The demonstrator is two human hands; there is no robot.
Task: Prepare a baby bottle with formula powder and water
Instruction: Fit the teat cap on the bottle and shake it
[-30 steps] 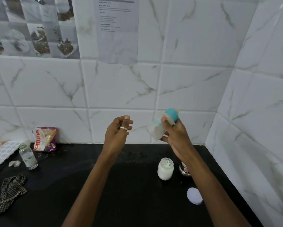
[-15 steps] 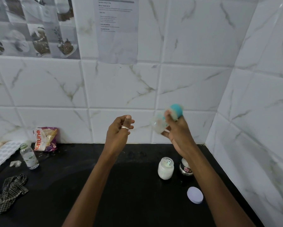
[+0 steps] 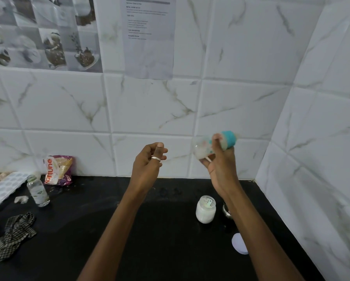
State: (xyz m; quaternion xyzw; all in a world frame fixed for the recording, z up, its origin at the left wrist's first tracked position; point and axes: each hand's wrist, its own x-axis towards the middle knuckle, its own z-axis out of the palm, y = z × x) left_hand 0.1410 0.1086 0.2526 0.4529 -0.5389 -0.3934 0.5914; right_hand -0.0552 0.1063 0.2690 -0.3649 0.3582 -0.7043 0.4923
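Two hands are up above the black counter (image 3: 170, 240). The right hand (image 3: 220, 165) wraps its fingers round one baby bottle (image 3: 205, 147) with a teal cap, tipped on its side in the air near the wall. The bottle is blurry and looks milky inside. The left hand (image 3: 149, 163) holds nothing, with its fingers loosely curled and a ring on one. Below the bottle stands one open jar (image 3: 205, 211), nearly full of white powder. One round white lid (image 3: 239, 243) lies near it. Part of one shiny metal cup (image 3: 226, 210) peeks out beside the right arm. Far left are one small clear bottle (image 3: 38, 191), one purple packet (image 3: 57, 170), one white tray (image 3: 1, 188) and one checked cloth (image 3: 14, 236)
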